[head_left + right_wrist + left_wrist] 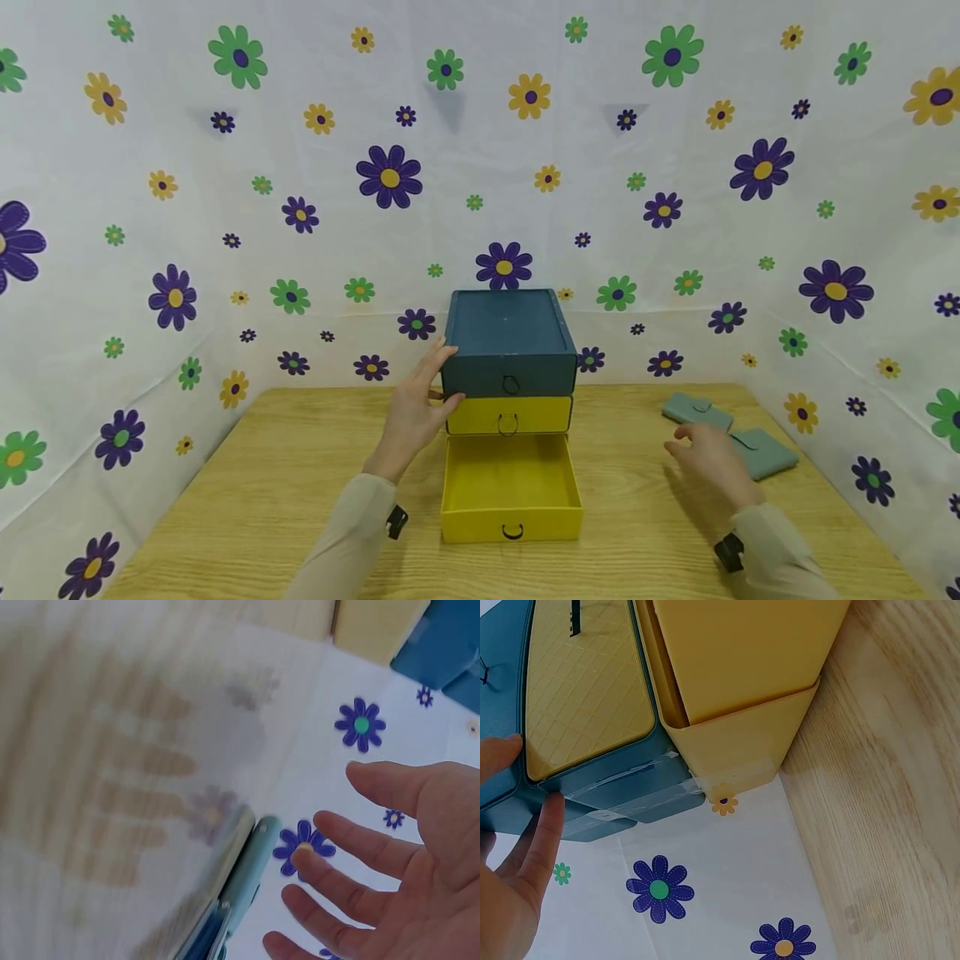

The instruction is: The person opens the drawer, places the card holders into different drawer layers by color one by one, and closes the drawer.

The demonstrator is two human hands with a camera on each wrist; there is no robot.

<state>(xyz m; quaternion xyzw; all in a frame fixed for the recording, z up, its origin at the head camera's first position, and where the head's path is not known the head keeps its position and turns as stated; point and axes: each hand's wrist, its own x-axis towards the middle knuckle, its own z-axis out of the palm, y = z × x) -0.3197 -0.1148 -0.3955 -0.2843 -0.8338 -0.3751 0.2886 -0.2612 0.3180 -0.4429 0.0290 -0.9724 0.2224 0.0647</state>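
Observation:
A small drawer unit (504,375) stands near the middle of the table, with a dark blue body. Its bottom yellow drawer (512,525) is pulled out, and no contents show inside. The yellow drawer (510,415) above it is pushed in. My left hand (412,417) holds the unit's left front corner, thumb at the front and fingers along the side. My right hand (708,462) hovers with spread fingers, in front of two pale green wallets; the nearer wallet (765,454) is partly behind the hand, the farther wallet (696,411) lies beyond it.
The wooden table (315,467) is enclosed at the back and sides by a white flowered cloth (495,167). Close behind the drawer unit rises the back cloth. Both wallets lie toward the table's right edge.

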